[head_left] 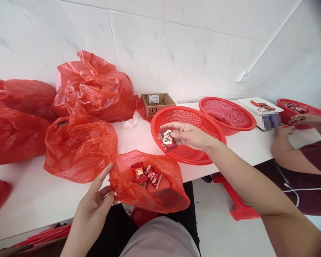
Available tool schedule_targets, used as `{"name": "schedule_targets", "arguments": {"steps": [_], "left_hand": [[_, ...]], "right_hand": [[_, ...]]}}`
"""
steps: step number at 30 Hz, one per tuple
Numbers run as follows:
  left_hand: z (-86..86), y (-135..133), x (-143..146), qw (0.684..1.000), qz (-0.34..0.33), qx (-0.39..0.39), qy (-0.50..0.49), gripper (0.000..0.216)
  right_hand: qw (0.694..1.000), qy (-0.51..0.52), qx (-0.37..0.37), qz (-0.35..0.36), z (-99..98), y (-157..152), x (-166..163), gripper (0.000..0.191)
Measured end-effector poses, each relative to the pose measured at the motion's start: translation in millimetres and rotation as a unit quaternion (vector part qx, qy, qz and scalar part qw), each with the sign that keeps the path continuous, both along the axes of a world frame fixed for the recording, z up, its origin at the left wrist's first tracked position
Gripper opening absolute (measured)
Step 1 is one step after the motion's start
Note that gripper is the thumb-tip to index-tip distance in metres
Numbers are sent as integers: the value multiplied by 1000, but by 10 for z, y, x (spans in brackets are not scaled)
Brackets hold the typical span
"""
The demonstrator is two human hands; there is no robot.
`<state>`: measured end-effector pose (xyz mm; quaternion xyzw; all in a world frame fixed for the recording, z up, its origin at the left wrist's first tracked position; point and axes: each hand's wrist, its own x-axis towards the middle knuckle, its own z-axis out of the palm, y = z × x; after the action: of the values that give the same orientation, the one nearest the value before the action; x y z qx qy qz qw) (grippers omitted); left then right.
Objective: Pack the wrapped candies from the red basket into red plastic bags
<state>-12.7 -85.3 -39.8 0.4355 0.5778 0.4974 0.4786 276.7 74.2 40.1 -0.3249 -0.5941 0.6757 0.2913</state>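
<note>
My right hand (189, 135) pinches a dark red wrapped candy (168, 140) with a pale label, above the near side of a red mesh basket (187, 159). My left hand (93, 205) has its thumb and fingers closed on the left rim of a red plastic bag (160, 200), whose mouth gapes at the table's front edge. Inside lie a red and orange candy packet (138, 172), a red and white one (153, 177) and a darker one partly covered by them.
Several full red bags (93, 92) stand at the left and back. A cardboard box (156, 101) is by the wall. Rightward are a second red basket (227, 114), a white scale (256, 107) with packets on it, and a co-worker's hands (283, 132) near another basket (307, 107).
</note>
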Motion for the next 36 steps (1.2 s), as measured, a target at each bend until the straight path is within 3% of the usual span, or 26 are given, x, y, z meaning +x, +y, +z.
{"name": "schedule_targets", "arguments": {"steps": [4, 7, 10, 12, 14, 15, 17, 20, 24, 27, 29, 31, 33, 36], "left_hand": [[-14, -1, 17, 1000, -5, 15, -20, 64], [-4, -9, 20, 1000, -1, 15, -19, 65], [29, -16, 8, 1000, -2, 9, -9, 69], [47, -17, -8, 1000, 4, 12, 0, 71], [49, -14, -27, 1000, 15, 15, 12, 72], [44, -11, -37, 1000, 20, 16, 17, 72], [22, -3, -49, 999, 28, 18, 25, 73], [-3, 2, -42, 998, 37, 31, 28, 72], [20, -1, -4, 999, 43, 25, 23, 69], [43, -1, 0, 998, 49, 16, 31, 70], [58, -3, 3, 998, 47, 16, 41, 71], [86, -12, 29, 997, 54, 15, 44, 70], [125, -24, 77, 997, 64, 13, 40, 67], [160, -28, 138, 997, 64, 17, 25, 66]], "right_hand": [[999, -31, 12, 35, -131, -260, -308, 34], [983, -128, 119, 52, -335, -422, -498, 39], [945, -189, 265, -12, -407, -329, -504, 41], [924, -223, 303, -72, -361, -70, -350, 39], [878, -331, 325, -120, -303, 275, -90, 37], [833, -423, 335, -122, -291, 446, 62, 39], [746, -601, 279, -66, -326, 729, 359, 56], [715, -668, 208, -14, -485, 950, 675, 66], [728, -664, 173, 14, -625, 997, 774, 48], [755, -637, 155, 27, -539, 959, 700, 33], [807, -570, 147, 37, -407, 886, 621, 27], [894, -425, 129, 56, -249, 759, 521, 27], [958, -257, 97, 86, -99, 579, 388, 28], [975, -156, 61, 148, 38, 257, 111, 34]]}}
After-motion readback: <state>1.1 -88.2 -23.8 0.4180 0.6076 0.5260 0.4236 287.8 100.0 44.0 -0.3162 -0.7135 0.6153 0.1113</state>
